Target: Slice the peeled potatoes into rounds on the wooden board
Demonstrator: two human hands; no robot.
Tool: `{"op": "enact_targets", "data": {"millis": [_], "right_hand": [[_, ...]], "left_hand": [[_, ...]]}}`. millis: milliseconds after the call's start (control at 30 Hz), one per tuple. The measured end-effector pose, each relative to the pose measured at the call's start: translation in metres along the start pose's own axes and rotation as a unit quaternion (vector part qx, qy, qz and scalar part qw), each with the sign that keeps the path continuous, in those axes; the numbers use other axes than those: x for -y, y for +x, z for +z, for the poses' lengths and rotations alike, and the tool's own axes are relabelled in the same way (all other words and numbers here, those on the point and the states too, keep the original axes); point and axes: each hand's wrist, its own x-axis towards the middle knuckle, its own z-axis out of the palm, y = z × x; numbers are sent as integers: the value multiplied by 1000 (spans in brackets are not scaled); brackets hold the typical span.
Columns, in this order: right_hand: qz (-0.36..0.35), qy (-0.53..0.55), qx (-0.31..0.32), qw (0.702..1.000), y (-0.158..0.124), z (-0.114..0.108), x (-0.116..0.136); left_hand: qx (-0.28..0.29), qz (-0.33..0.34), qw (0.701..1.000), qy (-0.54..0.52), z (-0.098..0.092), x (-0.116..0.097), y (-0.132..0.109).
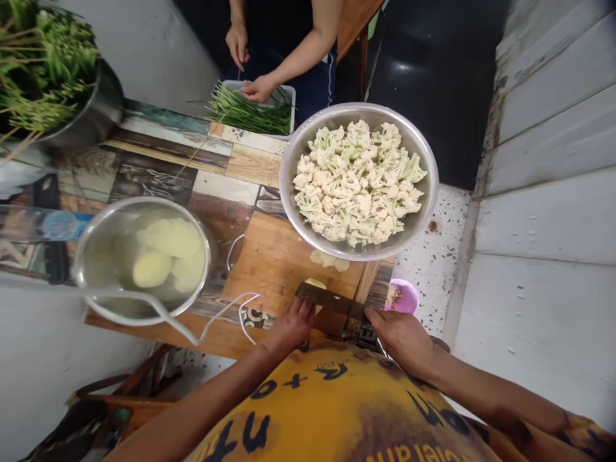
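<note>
My right hand (404, 337) is wrapped round the handle of a wide cleaver (334, 301), whose blade lies across a potato (315, 283) near the front edge of the wooden cutting board (260, 250). The fingers of my left hand (292, 327) are bent together against the potato, beside the blade's left end. Several thin potato slices (330, 260) lie on the board behind the blade, by the rim of the cauliflower bowl. To the left, a steel pot (83, 256) holds peeled potatoes (153, 268) in water.
A large steel bowl (430, 167) of cauliflower florets (359, 186) overhangs the board's back right. Across the table, another person's hands (260, 88) handle green stems (250, 112) in a tray. A white cable (183, 330) crosses the pot's front. A pink bowl (408, 296) sits lower right.
</note>
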Motion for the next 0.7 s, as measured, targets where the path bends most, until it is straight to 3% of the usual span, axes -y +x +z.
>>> {"op": "enact_targets", "data": {"millis": [200, 367, 700], "right_hand": [[6, 0, 30, 1000, 3, -4, -3], [6, 8, 66, 998, 11, -12, -2], [11, -2, 10, 1000, 59, 14, 1]], "left_hand": [[4, 9, 1000, 0, 12, 3, -4], [-38, 14, 999, 7, 24, 4, -8], [-72, 18, 997, 20, 21, 6, -5]]}}
